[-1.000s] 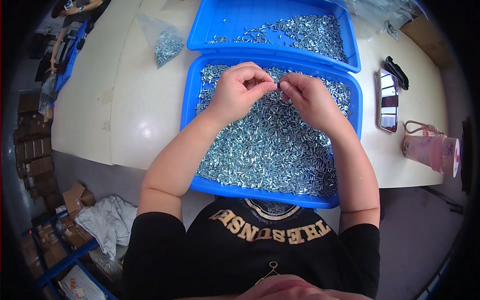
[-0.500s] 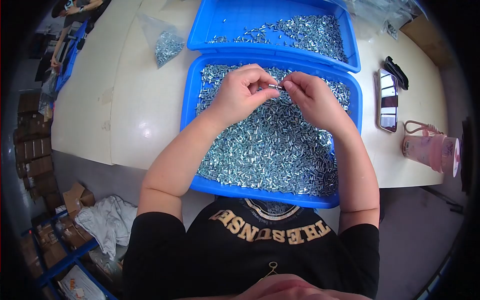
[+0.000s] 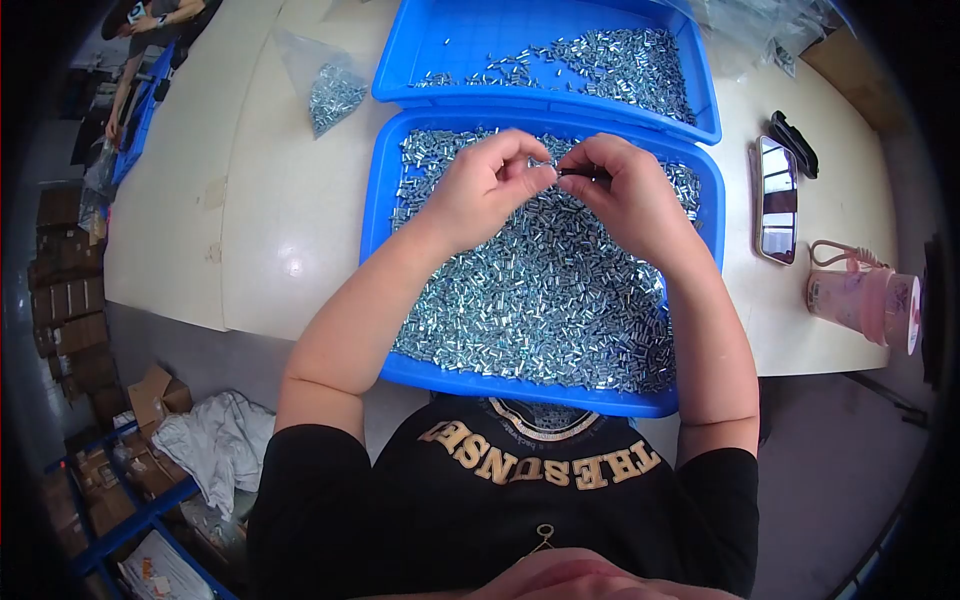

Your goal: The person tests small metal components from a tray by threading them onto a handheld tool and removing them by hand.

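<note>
Above the near blue tray (image 3: 372, 225), my two hands meet with fingertips almost touching. My left hand (image 3: 490, 190) is closed in a pinch, with a small shiny metal piece (image 3: 541, 163) at its fingertips. Between the thumb and fingers of my right hand (image 3: 630, 200) sits a slim black tool (image 3: 590, 173), its tip toward the left fingertips; its exact kind is hidden by the hand. Below both hands lies a thick layer of small silvery metal cylinders (image 3: 540, 290).
A second blue tray (image 3: 470, 30) with more cylinders adjoins behind. On the table (image 3: 270, 230) lies a plastic bag of cylinders (image 3: 336, 95). To the right are a phone (image 3: 777, 205), a black case-like item (image 3: 793, 143) and a pink cup (image 3: 850, 302). Another person (image 3: 150, 25) is at far left.
My fingers have shifted slightly. The black tool shows more within my right hand, and the metal piece between the fingertips has moved a little up and left.
</note>
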The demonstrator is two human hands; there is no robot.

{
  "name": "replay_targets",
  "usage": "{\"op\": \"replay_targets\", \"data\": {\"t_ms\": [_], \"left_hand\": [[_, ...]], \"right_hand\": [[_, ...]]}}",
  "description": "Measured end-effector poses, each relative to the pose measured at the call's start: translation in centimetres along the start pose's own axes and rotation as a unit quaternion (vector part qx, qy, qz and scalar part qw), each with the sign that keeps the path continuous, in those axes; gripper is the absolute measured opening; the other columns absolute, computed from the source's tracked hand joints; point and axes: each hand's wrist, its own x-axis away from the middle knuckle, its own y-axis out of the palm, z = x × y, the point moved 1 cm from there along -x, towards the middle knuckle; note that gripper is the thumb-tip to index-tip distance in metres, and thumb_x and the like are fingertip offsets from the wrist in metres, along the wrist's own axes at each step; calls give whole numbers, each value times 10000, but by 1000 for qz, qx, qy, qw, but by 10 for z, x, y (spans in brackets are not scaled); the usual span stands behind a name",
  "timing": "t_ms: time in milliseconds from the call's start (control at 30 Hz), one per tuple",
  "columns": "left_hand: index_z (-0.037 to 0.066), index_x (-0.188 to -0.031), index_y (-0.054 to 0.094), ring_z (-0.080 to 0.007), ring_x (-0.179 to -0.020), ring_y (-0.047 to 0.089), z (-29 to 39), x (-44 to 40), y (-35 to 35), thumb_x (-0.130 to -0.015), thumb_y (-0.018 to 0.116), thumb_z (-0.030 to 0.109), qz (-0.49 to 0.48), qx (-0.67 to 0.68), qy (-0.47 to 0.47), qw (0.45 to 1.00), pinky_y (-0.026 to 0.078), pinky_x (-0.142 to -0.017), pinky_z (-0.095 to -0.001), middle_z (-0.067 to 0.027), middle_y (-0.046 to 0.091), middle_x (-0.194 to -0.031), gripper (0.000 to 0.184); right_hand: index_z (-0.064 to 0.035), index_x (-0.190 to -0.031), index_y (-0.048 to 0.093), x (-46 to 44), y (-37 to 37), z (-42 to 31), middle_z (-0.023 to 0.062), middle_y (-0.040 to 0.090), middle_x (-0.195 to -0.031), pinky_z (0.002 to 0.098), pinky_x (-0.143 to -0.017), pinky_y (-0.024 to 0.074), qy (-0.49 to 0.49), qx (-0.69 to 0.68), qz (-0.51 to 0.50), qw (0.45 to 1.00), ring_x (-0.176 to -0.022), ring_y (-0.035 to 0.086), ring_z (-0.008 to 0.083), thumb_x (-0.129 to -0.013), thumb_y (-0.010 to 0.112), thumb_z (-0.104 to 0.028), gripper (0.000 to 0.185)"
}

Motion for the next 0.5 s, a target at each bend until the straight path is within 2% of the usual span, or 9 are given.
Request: {"op": "replay_targets", "data": {"t_ms": [33,100,233,300,333,400,500], "left_hand": [[22,-862,607,-69,-602,437,1,1,0,-835,597,121,-1,0,0,1000,371,-554,-215,-4,511,-675,103],[29,-900,572,-56,-613,423,3,2,0,-850,579,135,17,-120,52,991,363,-559,-210,10,486,-680,117],[32,-860,560,-39,-622,408,-2,-1,2,-829,607,125,14,-113,83,990,353,-556,-202,28,466,-675,108],[34,-812,570,-123,-564,451,-4,-2,3,-794,629,127,37,-64,88,993,376,-522,-265,-39,498,-656,112],[34,-812,570,-123,-564,451,-2,-1,3,-794,629,127,36,-64,88,993,376,-522,-265,-39,498,-656,112],[17,-835,570,-56,-623,414,4,2,2,-816,623,111,41,-81,49,995,357,-551,-222,7,480,-671,110],[28,-845,587,-61,-600,391,7,1,0,-790,650,106,35,-128,86,987,342,-541,-219,13,447,-656,114]], "right_hand": [[5,-856,607,0,0,1,153,610,-816,348,-658,472,-8,6,7,1000,-739,599,296,-739,642,-70,144],[3,-853,606,-1,1,2,153,608,-815,349,-658,472,-9,7,17,1000,-742,598,297,-738,642,-71,141],[-2,-844,603,0,0,1,153,601,-810,357,-651,469,-19,13,23,999,-742,593,302,-733,644,-78,141],[-3,-841,600,0,1,0,152,597,-806,361,-648,467,-23,30,25,999,-739,590,303,-733,645,-83,142],[-4,-839,598,0,1,0,151,594,-802,364,-645,466,-26,46,26,998,-737,587,304,-732,646,-87,144],[-6,-838,597,-1,1,1,150,592,-802,367,-644,465,-29,46,27,998,-734,585,306,-732,646,-89,143],[-10,-836,598,0,0,-1,147,591,-803,370,-643,463,-29,45,28,998,-733,582,308,-731,645,-89,140]]}}
